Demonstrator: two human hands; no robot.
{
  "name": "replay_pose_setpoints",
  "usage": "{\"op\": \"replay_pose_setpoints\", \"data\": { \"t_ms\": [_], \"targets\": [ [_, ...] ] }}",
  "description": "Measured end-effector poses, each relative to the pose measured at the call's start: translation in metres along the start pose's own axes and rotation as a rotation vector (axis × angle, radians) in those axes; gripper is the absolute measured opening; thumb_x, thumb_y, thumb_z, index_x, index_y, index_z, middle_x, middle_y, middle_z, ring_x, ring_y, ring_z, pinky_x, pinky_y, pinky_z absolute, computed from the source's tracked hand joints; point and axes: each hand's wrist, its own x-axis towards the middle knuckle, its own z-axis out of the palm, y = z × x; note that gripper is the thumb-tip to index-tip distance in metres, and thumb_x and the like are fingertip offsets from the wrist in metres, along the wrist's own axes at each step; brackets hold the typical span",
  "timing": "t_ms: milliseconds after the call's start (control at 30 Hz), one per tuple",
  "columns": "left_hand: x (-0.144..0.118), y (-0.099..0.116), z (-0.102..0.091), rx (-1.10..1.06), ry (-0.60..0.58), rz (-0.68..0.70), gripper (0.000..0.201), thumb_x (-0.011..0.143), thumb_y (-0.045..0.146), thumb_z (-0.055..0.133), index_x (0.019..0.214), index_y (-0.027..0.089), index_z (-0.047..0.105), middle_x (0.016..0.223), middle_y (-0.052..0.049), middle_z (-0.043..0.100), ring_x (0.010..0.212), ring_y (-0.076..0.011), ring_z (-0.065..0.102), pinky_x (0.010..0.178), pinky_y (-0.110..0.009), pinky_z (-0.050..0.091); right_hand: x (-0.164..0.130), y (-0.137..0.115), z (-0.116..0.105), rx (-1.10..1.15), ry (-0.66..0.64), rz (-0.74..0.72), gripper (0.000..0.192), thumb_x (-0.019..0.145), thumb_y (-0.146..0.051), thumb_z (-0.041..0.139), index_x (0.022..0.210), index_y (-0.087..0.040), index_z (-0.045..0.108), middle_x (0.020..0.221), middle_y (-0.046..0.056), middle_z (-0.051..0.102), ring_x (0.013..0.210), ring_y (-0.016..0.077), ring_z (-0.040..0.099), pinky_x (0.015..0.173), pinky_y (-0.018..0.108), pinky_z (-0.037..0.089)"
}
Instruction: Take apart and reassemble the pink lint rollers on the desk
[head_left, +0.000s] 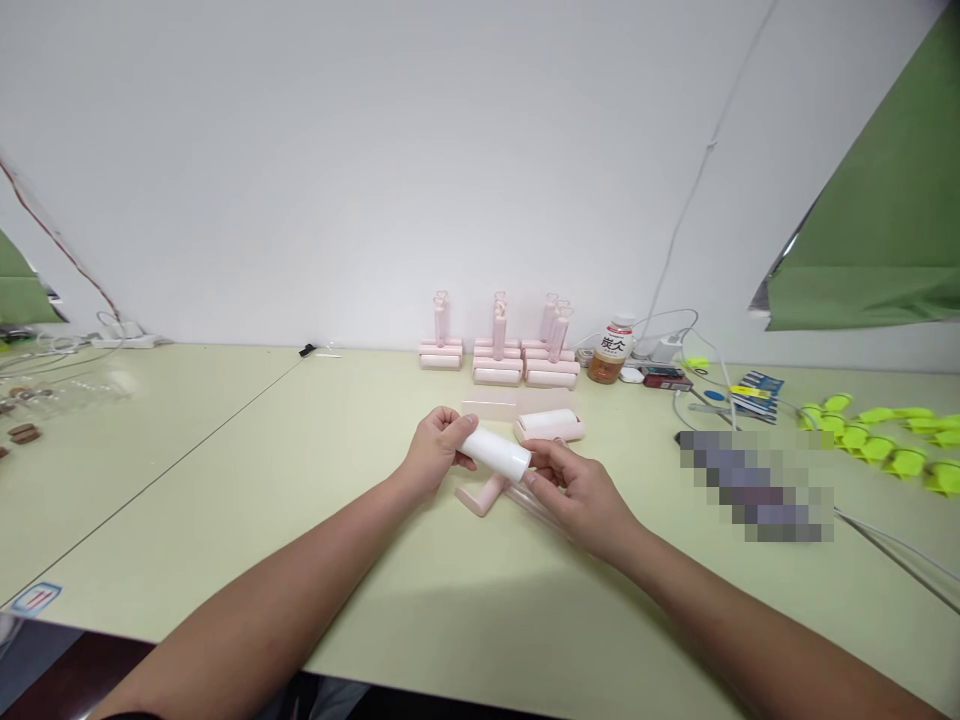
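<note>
Between my two hands a white lint roller refill (495,454) is held above the table, tilted down to the right. My left hand (442,448) grips its left end with thumb and fingers. At the other end, my right hand (574,490) closes its fingertips on the roll's edge. Beneath lies a pink lint roller handle (481,497), partly hidden by the roll and my right hand. Just behind, a pink lint roller head (550,426) with a white roll rests on the table, beside a flat translucent pink cover (489,404).
Several pink lint rollers (498,370) stand upright near the wall. To their right are a drink bottle (611,350), cables and a dark red box (667,379). Several yellow-green pieces (905,461) lie far right. A power strip (127,338) sits back left.
</note>
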Motion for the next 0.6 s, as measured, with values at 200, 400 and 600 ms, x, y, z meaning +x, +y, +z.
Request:
{"op": "replay_pose_setpoints", "data": {
  "t_ms": [200, 400, 600],
  "targets": [
    [0.0003, -0.0007, -0.0016, 0.018, -0.021, 0.044, 0.041, 0.068, 0.044, 0.075, 0.073, 0.018, 0.044, 0.064, 0.004, 0.051, 0.053, -0.0107, 0.055, 0.041, -0.022, 0.049, 0.0006, 0.0018, 0.0006, 0.09, -0.012, 0.017, 0.029, 0.086, -0.029, 0.055, 0.115, -0.023, 0.06, 0.098, 0.005, 0.07, 0.087, 0.0208, 0.063, 0.072, 0.031, 0.048],
    [-0.0003, 0.0006, -0.0023, 0.05, -0.064, 0.037, 0.04, 0.069, 0.044, 0.074, 0.072, 0.018, 0.043, 0.062, 0.004, 0.051, 0.049, -0.0099, 0.054, 0.038, -0.021, 0.046, -0.0016, -0.0013, -0.0004, 0.063, -0.001, 0.005, 0.025, 0.085, -0.027, 0.056, 0.109, -0.023, 0.061, 0.089, 0.003, 0.067, 0.079, 0.019, 0.061, 0.067, 0.029, 0.047],
    [0.0029, -0.0038, -0.0059, 0.08, -0.09, 0.047, 0.042, 0.07, 0.045, 0.073, 0.071, 0.019, 0.04, 0.063, 0.005, 0.049, 0.047, -0.0087, 0.052, 0.034, -0.02, 0.043, 0.0012, 0.0068, 0.0003, 0.116, 0.018, -0.004, 0.03, 0.085, -0.027, 0.054, 0.113, -0.021, 0.058, 0.097, 0.005, 0.068, 0.089, 0.0211, 0.063, 0.075, 0.032, 0.049]
  ]
}}
